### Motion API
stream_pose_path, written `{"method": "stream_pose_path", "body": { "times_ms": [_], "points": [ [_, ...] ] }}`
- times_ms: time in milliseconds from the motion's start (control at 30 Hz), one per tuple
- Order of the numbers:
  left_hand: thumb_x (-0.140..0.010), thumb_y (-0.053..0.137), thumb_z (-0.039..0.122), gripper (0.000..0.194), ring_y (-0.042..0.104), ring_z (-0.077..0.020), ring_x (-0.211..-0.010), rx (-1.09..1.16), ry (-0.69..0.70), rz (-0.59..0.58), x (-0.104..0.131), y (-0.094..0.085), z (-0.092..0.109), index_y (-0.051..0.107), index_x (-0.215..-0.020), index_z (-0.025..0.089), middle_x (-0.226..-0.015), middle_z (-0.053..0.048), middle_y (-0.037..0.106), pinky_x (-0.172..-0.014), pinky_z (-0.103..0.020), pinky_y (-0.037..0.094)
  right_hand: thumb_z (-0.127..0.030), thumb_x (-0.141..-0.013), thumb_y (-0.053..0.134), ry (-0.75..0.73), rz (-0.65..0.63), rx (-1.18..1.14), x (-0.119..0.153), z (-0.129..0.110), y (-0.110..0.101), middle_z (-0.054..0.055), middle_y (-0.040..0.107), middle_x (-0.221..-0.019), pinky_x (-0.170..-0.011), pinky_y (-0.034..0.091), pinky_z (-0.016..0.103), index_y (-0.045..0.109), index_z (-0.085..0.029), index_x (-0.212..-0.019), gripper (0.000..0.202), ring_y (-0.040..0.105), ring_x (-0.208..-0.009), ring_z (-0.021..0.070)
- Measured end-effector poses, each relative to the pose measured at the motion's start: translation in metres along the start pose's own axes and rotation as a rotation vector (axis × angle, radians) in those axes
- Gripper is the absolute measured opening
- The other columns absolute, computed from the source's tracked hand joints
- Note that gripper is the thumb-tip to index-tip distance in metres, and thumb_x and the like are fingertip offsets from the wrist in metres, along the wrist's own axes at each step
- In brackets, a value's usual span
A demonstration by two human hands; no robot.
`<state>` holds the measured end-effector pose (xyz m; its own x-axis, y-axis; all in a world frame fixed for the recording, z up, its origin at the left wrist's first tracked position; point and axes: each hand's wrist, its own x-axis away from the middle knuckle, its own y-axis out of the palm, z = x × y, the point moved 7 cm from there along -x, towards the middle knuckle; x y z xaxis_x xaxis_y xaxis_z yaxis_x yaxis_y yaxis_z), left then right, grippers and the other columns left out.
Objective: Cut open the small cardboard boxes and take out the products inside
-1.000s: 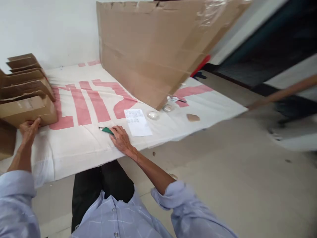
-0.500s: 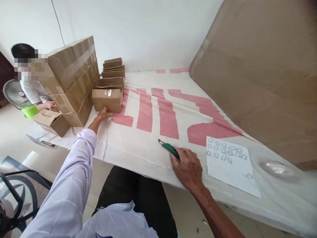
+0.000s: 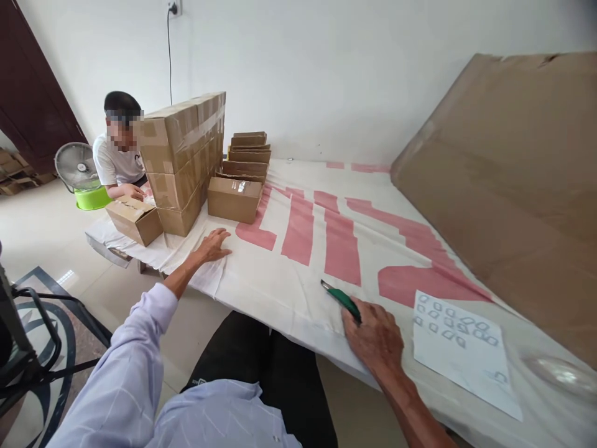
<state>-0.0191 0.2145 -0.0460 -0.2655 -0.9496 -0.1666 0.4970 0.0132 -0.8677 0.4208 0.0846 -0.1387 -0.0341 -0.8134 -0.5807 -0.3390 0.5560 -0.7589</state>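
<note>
My left hand rests over the white cloth with its fingers apart and nothing in them. Just beyond its fingertips sits a closed brown cardboard box, apart from the hand. Behind that box stands a row of open cardboard boxes. In my right hand, low over the table's front part, is a green cutter; its metal tip points forward and left. A white paper with rows of drawn small shapes lies right of that hand.
Stacked taped boxes stand at the left, with a single box beside them. A person sits behind, near a fan. A large cardboard sheet leans at the right. Clear plastic lies at the right edge.
The view has shifted, so the scene sits further right and lower. My left hand has drawn back from the closed box toward the table's front. My right hand still holds the cutter.
</note>
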Motion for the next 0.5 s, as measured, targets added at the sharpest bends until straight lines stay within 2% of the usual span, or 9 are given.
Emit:
{"method": "stream_pose_path", "body": {
  "times_ms": [100,200,267,333,400,500],
  "points": [
    [-0.086,0.086,0.024,0.049,0.063,-0.0375,-0.145,0.018,-0.072,0.136,0.062,-0.032,-0.024,0.075,-0.134,0.024,-0.149,-0.017,0.068,-0.129,-0.055,0.05,-0.037,-0.098,0.053,0.008,0.002,-0.008,-0.001,0.002,0.002,0.017,0.074,-0.105,-0.086,0.056,0.053,0.078,-0.023,-0.12,0.036,0.067,-0.101,0.0394],
    [-0.085,0.082,0.023,0.037,0.069,-0.0375,-0.131,0.024,-0.214,0.309,0.118,-0.078,-0.059,0.077,-0.121,0.024,-0.131,-0.015,0.071,-0.123,-0.056,0.054,-0.037,-0.098,0.053,0.006,-0.007,-0.005,-0.002,0.002,0.004,0.017,0.074,-0.105,-0.086,0.055,0.052,0.078,-0.022,-0.12,0.036,0.066,-0.099,0.0387],
    [-0.084,0.081,0.025,0.031,0.07,-0.0371,-0.124,0.023,-0.332,0.429,0.146,-0.113,-0.084,0.075,-0.114,0.023,-0.121,-0.014,0.07,-0.119,-0.055,0.056,-0.037,-0.099,0.053,0.005,-0.017,0.004,-0.002,0.002,0.004,0.018,0.075,-0.106,-0.085,0.055,0.052,0.078,-0.02,-0.119,0.037,0.066,-0.099,0.0388],
    [-0.086,0.08,0.029,0.03,0.07,-0.0355,-0.119,0.027,-0.452,0.541,0.165,-0.149,-0.107,0.071,-0.114,0.022,-0.116,-0.013,0.068,-0.114,-0.053,0.058,-0.037,-0.099,0.053,0.011,-0.022,0.012,-0.003,0.001,0.004,0.018,0.075,-0.107,-0.085,0.054,0.051,0.078,-0.02,-0.12,0.037,0.066,-0.099,0.0383],
    [-0.09,0.077,0.035,0.039,0.068,-0.0343,-0.117,0.036,-0.572,0.645,0.174,-0.184,-0.126,0.065,-0.124,0.019,-0.12,-0.014,0.065,-0.11,-0.051,0.058,-0.036,-0.099,0.053,0.019,-0.028,0.017,-0.003,0.0,0.003,0.018,0.075,-0.106,-0.086,0.054,0.051,0.078,-0.02,-0.12,0.036,0.065,-0.099,0.0377],
    [-0.099,0.072,0.046,0.052,0.064,-0.0345,-0.122,0.051,-0.697,0.755,0.17,-0.232,-0.147,0.055,-0.137,0.015,-0.13,-0.019,0.06,-0.108,-0.053,0.057,-0.035,-0.099,0.053,0.021,-0.041,0.024,-0.004,-0.002,0.002,0.018,0.075,-0.107,-0.087,0.054,0.05,0.078,-0.019,-0.121,0.037,0.065,-0.099,0.0371]
  ]
}}
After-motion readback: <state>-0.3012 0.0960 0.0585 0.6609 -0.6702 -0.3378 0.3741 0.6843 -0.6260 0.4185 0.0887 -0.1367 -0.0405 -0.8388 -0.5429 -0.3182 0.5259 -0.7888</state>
